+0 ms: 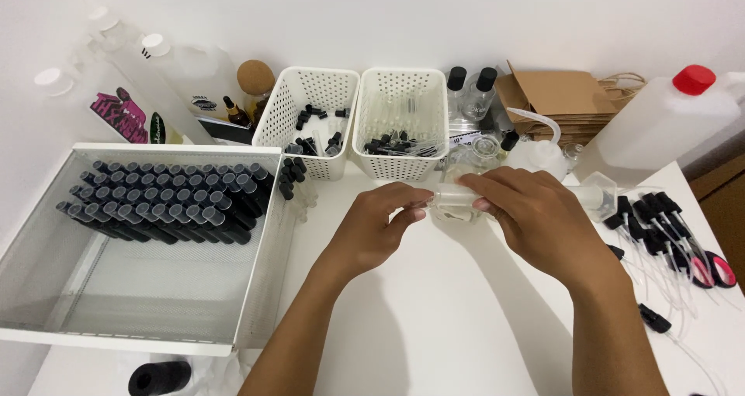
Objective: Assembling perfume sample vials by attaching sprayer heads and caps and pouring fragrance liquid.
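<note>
While both the left hand (378, 227) and right hand (535, 214) pinch the clear syringe (466, 197) mid-table, a slip risks spilling onto the white table (434, 318)

White bench (434, 318). White mesh tray (46, 249) at left — rows of black-capped vials (167, 202). Two white perforated baskets (314, 93) far centre, black caps inside. Clear tube (454, 197). Brown paper bags (563, 93). Translucent white jug (660, 128) — red cap (693, 78). Black pump sprayers (652, 217) at right.
</note>
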